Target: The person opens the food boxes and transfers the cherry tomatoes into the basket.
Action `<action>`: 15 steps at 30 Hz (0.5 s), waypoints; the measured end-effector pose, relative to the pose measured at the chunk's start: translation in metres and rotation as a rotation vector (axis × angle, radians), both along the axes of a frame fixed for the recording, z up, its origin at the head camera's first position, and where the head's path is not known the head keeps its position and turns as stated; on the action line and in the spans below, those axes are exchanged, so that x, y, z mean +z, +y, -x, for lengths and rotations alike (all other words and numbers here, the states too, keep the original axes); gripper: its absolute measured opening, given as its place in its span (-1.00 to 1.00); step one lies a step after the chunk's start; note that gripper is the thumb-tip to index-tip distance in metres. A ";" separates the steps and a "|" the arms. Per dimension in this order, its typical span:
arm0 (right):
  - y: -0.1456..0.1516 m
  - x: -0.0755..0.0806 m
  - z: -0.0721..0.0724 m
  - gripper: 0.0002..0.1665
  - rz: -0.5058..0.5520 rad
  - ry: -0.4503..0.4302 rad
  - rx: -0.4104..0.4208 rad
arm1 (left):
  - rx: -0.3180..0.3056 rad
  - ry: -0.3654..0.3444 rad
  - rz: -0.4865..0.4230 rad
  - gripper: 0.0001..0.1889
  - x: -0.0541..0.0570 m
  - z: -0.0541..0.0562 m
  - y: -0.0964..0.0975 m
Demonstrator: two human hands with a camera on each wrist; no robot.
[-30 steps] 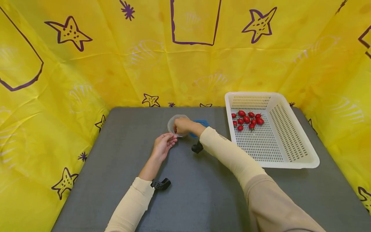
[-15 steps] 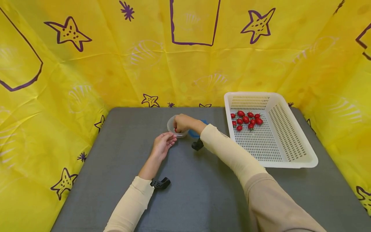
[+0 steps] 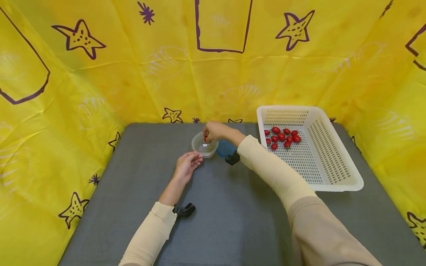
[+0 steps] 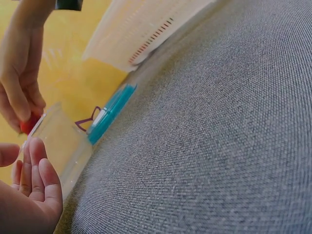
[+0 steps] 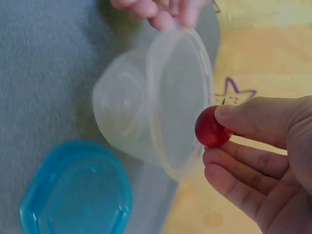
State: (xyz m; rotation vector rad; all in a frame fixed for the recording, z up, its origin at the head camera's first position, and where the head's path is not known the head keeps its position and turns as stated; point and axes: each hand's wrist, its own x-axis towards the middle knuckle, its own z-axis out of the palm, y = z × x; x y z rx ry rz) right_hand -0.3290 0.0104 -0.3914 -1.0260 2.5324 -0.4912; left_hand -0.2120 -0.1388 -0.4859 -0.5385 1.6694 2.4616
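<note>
My right hand (image 3: pixel 215 130) pinches a red cherry tomato (image 5: pixel 210 127) between thumb and fingertips, at the mouth of a clear plastic container (image 5: pixel 124 105). The container stands upright on the table, and its bare bottom shows in the head view. At the near rim, my left hand (image 3: pixel 187 165) holds the container between thumb and index finger; its other fingers (image 4: pixel 48 178) are loosely bent beside the wall. Just right of the container lies a blue lid (image 3: pixel 226 149), partly covered by the right wrist in the head view.
A white slotted basket (image 3: pixel 336 155) stands at the table's right side, with several cherry tomatoes (image 3: pixel 281 137) in its left part. The grey table (image 3: pixel 213 221) ends at a yellow patterned cloth (image 3: pixel 213 85) behind and at both sides.
My right hand has risen from inside the container toward its far rim, bringing the cherry tomato up. More of the blue lid shows. The left hand has stayed on the rim.
</note>
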 end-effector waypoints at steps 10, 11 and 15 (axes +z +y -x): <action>0.038 0.038 0.011 -0.75 0.065 0.031 -0.041 | -0.006 -0.002 0.005 -0.94 0.000 0.003 0.000; 0.042 0.041 0.011 -0.75 0.072 0.040 -0.049 | -0.006 -0.004 0.002 -0.95 -0.001 0.003 0.000; 0.058 0.053 0.010 -0.74 0.068 0.075 -0.073 | -0.006 -0.002 -0.004 -0.94 -0.001 0.004 0.000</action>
